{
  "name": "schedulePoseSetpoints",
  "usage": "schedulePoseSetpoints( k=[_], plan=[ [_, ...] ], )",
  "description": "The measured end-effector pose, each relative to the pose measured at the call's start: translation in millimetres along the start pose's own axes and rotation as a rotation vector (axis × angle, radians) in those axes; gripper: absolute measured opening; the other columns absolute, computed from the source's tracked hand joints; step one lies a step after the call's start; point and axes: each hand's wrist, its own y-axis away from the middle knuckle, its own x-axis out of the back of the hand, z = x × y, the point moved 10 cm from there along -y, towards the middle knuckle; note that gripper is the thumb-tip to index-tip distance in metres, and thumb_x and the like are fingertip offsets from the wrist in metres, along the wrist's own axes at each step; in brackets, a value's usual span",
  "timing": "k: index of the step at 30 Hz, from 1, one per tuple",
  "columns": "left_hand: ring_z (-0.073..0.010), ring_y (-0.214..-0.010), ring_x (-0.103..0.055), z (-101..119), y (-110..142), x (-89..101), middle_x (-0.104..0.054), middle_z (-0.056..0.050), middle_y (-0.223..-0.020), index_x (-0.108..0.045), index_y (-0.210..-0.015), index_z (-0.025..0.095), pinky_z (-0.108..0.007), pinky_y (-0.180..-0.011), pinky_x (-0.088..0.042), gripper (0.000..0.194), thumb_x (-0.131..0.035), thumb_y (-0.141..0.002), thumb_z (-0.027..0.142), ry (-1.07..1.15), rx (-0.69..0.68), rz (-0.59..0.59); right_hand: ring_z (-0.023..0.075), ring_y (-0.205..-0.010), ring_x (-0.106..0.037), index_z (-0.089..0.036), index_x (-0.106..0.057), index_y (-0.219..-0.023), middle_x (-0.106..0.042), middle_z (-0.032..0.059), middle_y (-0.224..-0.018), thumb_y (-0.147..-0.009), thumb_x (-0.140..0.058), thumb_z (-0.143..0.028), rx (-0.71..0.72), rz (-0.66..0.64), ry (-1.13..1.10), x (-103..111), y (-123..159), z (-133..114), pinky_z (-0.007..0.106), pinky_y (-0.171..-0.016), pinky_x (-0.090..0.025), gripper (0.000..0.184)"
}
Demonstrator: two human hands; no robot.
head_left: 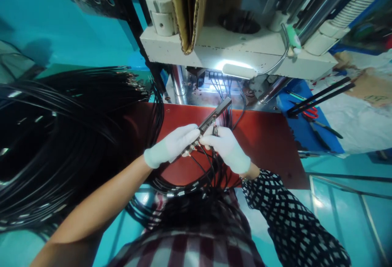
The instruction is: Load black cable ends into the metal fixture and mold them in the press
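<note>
Both my hands wear white gloves and meet over a red-brown work surface. My left hand is closed on a long grey metal bar, which slants up to the right. Along the bar's lower side sit several small metal cable connectors, their black cables hanging toward my lap. With its fingers pinched, my right hand holds a cable connector on a black cable against the bar. Part of that connector is hidden by the fingers.
A large coil of black cables fills the left side. Ahead stands a press with a lit lamp and more cables in its opening. Red-handled scissors and pliers lie on a blue surface at right.
</note>
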Motion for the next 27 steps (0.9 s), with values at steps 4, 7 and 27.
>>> schedulePoseSetpoints(
  k=[4, 7, 27],
  plan=[
    [-0.0105, -0.059, -0.046, -6.8, -1.7, 1.7, -0.048, 0.002, -0.071, -0.050, -0.085, 0.017, -0.022, -0.053, -0.042, 0.038, -0.043, -0.098, 0.053, -0.110, 0.029, 0.081, 0.0119, -0.065, -0.049, -0.018, -0.054, -0.062, -0.054, -0.0029, -0.064, -0.077, -0.067, -0.027, -0.002, -0.004, -0.008, 1.2, 1.3, 7.9, 0.026, -0.064, -0.039, 0.022],
    [-0.0102, -0.059, -0.046, -10.7, -1.2, 3.2, -0.046, 0.003, -0.069, -0.049, -0.083, 0.018, -0.022, -0.054, -0.042, 0.038, -0.044, -0.098, 0.052, -0.069, 0.049, 0.119, 0.0115, -0.064, -0.049, -0.017, -0.061, -0.080, -0.056, -0.0031, -0.070, -0.081, -0.068, -0.034, -0.032, 0.059, -0.029, 9.3, 5.7, 17.5, 0.026, -0.063, -0.040, 0.019],
    [-0.0070, -0.051, -0.044, -25.1, 5.7, 13.1, -0.051, 0.001, -0.069, -0.056, -0.091, 0.014, -0.019, -0.046, -0.036, 0.038, -0.047, -0.099, 0.050, 0.232, 0.070, 0.108, 0.0064, -0.057, -0.043, -0.015, -0.073, -0.101, -0.071, 0.0031, -0.080, -0.085, -0.070, -0.037, 0.013, 0.155, -0.226, 28.8, 9.7, 21.1, 0.022, -0.055, -0.035, 0.028]
  ],
)
